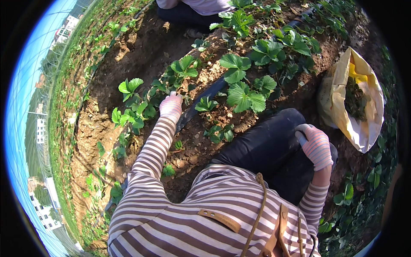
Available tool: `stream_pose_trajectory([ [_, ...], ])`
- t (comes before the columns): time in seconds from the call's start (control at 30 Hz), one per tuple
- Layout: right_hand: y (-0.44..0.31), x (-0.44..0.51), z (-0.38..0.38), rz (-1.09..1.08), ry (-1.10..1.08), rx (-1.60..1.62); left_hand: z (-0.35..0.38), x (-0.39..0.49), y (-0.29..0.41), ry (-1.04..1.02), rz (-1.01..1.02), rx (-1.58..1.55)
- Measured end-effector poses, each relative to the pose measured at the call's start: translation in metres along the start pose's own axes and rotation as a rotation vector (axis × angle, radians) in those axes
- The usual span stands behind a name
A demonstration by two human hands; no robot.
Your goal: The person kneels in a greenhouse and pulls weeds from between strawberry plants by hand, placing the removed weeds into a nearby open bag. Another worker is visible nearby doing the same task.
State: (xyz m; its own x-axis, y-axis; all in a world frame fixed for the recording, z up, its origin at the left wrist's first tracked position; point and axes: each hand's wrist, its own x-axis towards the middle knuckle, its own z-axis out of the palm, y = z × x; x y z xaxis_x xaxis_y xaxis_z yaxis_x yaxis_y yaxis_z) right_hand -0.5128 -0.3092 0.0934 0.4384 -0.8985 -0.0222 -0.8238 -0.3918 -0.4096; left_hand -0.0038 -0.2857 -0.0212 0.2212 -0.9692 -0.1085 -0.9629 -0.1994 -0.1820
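My left hand [171,106], in a pink striped knit glove, reaches into the leaves of a strawberry plant [181,69] on the soil bed. Its fingertips are partly hidden by foliage, so whether they grip a stem cannot be told. Right beside that hand runs a black drip irrigation pipe [205,96]. My right hand [314,146], gloved in the same stripes, rests curled over my dark-trousered knee; the inside of its grasp is hidden. To the right of that knee stands an upright woven sack [335,93], its mouth wide and plucked leaves [354,99] inside.
Another person [196,14] sits or crouches at the top, beside the same row. More strawberry plants [245,96] grow ahead of me and a leafy row [350,199] lies at right. A furrow of bare soil [109,61] runs along the left, with wire fencing [45,138] beyond.
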Motion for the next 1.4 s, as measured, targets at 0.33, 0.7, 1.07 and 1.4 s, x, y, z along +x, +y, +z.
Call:
stream_pose_trajectory([
  [0.33, 0.001, -0.004, -0.003, 0.001, -0.011, -0.014, 0.012, 0.02, 0.005, 0.028, 0.095, -0.13],
  [0.7, 0.003, -0.004, -0.001, 0.017, 0.002, -0.032, 0.014, -0.007, 0.001, -0.037, 0.088, -0.281],
  [1.07, 0.015, 0.002, 0.009, 0.034, -0.121, -0.12, -0.225, 0.055, 0.384, 0.365, 0.93, -1.305],
  [1.4, 0.014, -0.008, 0.003, 0.071, -0.094, -0.125, -0.192, 0.036, 0.332, 0.627, 0.877, -1.126],
])
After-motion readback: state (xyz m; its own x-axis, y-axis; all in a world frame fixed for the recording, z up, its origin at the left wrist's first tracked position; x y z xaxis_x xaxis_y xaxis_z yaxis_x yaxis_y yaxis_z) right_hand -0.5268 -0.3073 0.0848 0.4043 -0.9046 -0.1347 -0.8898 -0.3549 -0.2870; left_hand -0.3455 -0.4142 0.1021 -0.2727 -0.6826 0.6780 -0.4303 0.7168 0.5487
